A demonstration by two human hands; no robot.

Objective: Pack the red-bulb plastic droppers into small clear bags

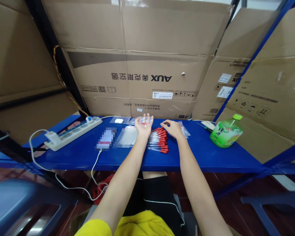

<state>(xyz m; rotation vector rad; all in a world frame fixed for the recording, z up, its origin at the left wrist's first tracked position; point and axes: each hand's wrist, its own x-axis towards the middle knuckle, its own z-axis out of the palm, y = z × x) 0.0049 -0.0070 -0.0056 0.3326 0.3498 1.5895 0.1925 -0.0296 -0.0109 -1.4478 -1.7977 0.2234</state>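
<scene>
My left hand (143,126) is raised palm up over the blue shelf (206,154), fingers curled around a small clear plastic bag (145,120) with something red inside. My right hand (171,127) lies palm down just right of it, fingertips resting on the top of a row of several clear tubes with red caps (159,141). More clear plastic bags lie on the shelf: a stack (127,137) left of my left hand and some (185,130) right of my right hand.
A white power strip (72,132) with a plugged charger lies at the left. A blurred phone (106,139) on a white cable sits beside the bags. A white earbud case (119,121) is at the back. A green bottle (226,132) lies right. Cardboard boxes (142,78) stand behind.
</scene>
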